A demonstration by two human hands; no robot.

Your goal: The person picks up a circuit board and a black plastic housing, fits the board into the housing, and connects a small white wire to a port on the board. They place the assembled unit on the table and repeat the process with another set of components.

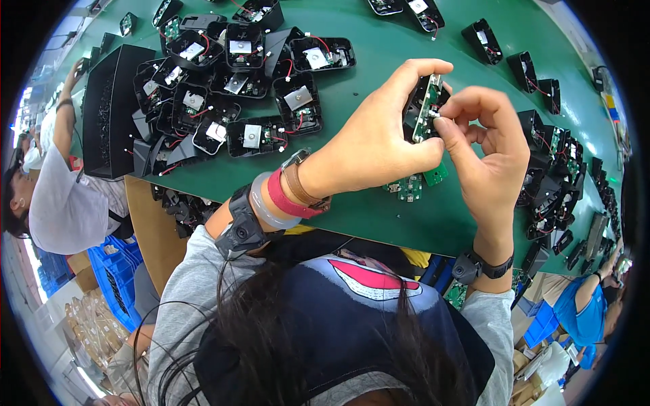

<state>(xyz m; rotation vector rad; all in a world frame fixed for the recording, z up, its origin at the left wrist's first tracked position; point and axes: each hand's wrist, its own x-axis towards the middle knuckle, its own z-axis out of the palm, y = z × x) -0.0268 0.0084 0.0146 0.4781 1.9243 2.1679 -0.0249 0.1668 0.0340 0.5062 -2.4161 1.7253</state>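
Observation:
My left hand [379, 139] is curled round a small black plastic housing [409, 114], thumb below and forefinger above. A narrow green circuit board [427, 105] stands along the side of that housing facing my right hand. With thumb and forefinger pinched together, my right hand [489, 139] touches the board at a small white plug [434, 114]; any wire on it is hidden by the fingers. Below my hands, loose green circuit boards [408, 189] lie on the green table [325, 210], partly covered by my left hand and thumb.
Piled at the left are several open black housings [298, 100] with metal plates and red wires, beside a large black box [116, 111]. More housings [552, 166] are heaped at the right, others [482, 40] at the far right. Co-workers [74, 196] sit at both sides.

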